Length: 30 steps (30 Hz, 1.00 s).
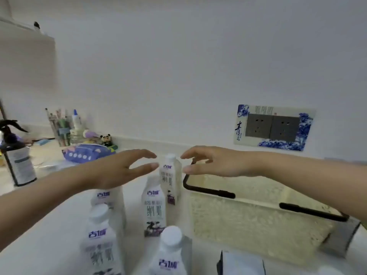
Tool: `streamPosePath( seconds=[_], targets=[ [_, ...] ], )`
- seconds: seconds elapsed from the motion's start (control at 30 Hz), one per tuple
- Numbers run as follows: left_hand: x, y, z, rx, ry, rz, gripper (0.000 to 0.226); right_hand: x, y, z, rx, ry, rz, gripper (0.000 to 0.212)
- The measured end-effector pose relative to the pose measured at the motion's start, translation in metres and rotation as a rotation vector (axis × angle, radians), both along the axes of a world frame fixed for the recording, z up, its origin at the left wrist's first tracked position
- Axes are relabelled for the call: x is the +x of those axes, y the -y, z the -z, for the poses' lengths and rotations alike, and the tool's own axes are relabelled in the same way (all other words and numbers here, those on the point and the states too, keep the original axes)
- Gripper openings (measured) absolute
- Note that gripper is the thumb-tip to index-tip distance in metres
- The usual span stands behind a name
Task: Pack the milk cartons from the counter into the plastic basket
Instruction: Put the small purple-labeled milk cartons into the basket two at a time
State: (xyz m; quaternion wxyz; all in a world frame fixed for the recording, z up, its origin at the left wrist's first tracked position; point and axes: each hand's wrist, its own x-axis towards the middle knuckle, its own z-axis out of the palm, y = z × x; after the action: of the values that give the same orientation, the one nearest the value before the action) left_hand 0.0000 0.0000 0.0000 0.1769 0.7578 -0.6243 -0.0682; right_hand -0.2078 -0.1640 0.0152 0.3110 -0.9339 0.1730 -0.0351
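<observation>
Both hands hold nothing: the left hand (117, 169) and right hand (210, 161) hover with fingers spread on either side of the farthest milk carton (170, 179). To the right stands the plastic basket (258, 221), nothing visible inside it. Four more cartons (154, 207) stand nearer on the counter (59, 225).

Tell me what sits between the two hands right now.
In the head view, the farthest milk carton stands upright between the left hand and right hand; its white cap sits in the gap, neither hand touching it.
</observation>
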Motion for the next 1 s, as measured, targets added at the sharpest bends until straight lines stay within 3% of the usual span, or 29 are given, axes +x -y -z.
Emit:
streamPosePath(
  seconds=[0.33,0.53,0.77,1.0],
  targets=[
    [0.034,-0.04,0.02,0.081,-0.096,-0.02,0.094,0.044,-0.045,0.015,-0.08,-0.07,-0.008,0.062],
    [0.053,-0.044,0.039,-0.011,-0.167,-0.023,0.074,0.074,-0.049,0.021,-0.196,-0.09,-0.021,0.045],
    [0.062,-0.043,0.057,-0.012,-0.428,-0.017,0.033,0.086,-0.048,0.022,-0.064,-0.187,-0.045,0.047],
    [0.062,-0.046,0.067,-0.109,-0.371,-0.022,0.029,0.095,-0.062,0.029,-0.174,-0.202,-0.036,0.048]
  ],
)
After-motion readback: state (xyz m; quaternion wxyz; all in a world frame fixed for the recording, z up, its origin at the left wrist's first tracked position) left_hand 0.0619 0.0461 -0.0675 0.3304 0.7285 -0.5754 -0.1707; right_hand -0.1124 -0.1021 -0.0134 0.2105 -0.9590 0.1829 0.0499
